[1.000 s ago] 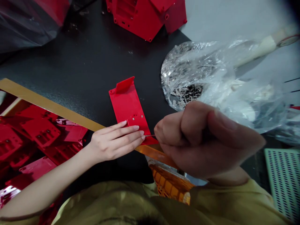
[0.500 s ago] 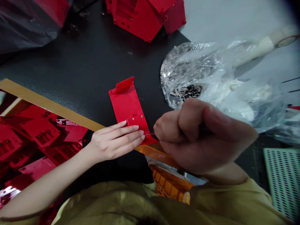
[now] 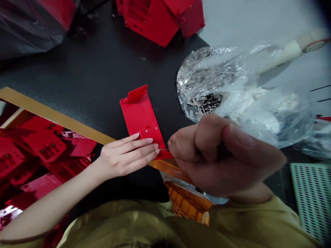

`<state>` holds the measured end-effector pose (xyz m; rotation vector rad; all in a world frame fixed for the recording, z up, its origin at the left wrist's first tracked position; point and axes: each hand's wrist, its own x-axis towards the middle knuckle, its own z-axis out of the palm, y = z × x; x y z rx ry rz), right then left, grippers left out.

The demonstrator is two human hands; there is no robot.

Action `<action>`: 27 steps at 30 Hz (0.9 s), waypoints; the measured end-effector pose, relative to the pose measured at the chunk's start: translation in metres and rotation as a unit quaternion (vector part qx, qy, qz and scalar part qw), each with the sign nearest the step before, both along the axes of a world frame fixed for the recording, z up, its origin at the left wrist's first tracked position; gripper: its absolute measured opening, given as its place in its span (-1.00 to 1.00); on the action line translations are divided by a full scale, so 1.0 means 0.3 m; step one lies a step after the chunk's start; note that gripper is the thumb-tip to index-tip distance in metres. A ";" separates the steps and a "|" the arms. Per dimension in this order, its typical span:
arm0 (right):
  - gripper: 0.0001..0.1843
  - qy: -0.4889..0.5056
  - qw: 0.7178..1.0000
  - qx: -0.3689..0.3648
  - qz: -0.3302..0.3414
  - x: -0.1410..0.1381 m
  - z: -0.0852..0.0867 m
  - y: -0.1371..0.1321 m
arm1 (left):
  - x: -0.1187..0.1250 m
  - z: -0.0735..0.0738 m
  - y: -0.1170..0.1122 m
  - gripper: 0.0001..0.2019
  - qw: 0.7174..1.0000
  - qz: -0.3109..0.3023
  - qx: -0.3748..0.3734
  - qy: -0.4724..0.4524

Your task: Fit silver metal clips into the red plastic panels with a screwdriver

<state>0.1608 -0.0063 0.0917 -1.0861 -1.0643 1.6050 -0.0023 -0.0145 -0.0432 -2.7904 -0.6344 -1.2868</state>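
Observation:
On the black tabletop lies a red plastic panel (image 3: pixel 142 113), with an upright flap at its far end and small metal bits set near its middle. My left hand (image 3: pixel 124 155) rests on the panel's near end, fingers stretched out flat and pressing on it. To the right, my right hand (image 3: pixel 219 155) is closed in a fist. A thin metal rod (image 3: pixel 164 149) sticks out of that fist toward the left fingertips, over the panel. Its other end is hidden inside the fist, and its tip sits right by my left fingertips, so I cannot tell what it touches.
A clear plastic bag (image 3: pixel 207 75) with small metal pieces (image 3: pixel 207 103) lies at the right. More red parts (image 3: pixel 155 24) sit at the back, and many fill a box (image 3: pixel 38 144) at the left. A green perforated basket (image 3: pixel 312 199) stands at the lower right.
My right hand has shifted very slightly left, with the rod. My left hand and the red panel have stayed in place.

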 end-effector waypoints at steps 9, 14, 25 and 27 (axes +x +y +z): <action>-0.39 -0.017 0.995 0.085 0.043 0.003 -0.018 -0.022 | 0.005 0.013 0.008 -0.79 1.000 -0.005 -0.001 -0.008; -0.38 0.018 0.998 0.056 0.002 0.016 -0.034 -0.002 | 0.001 0.008 0.001 -0.79 1.000 0.002 -0.004 0.003; -0.37 0.019 0.999 0.007 -0.029 0.039 -0.021 0.015 | 0.000 0.001 -0.002 -0.76 1.000 0.002 -0.017 0.009; -0.37 0.017 0.999 -0.003 -0.027 0.038 -0.023 0.012 | 0.001 0.002 -0.002 -0.76 1.000 0.004 -0.018 0.010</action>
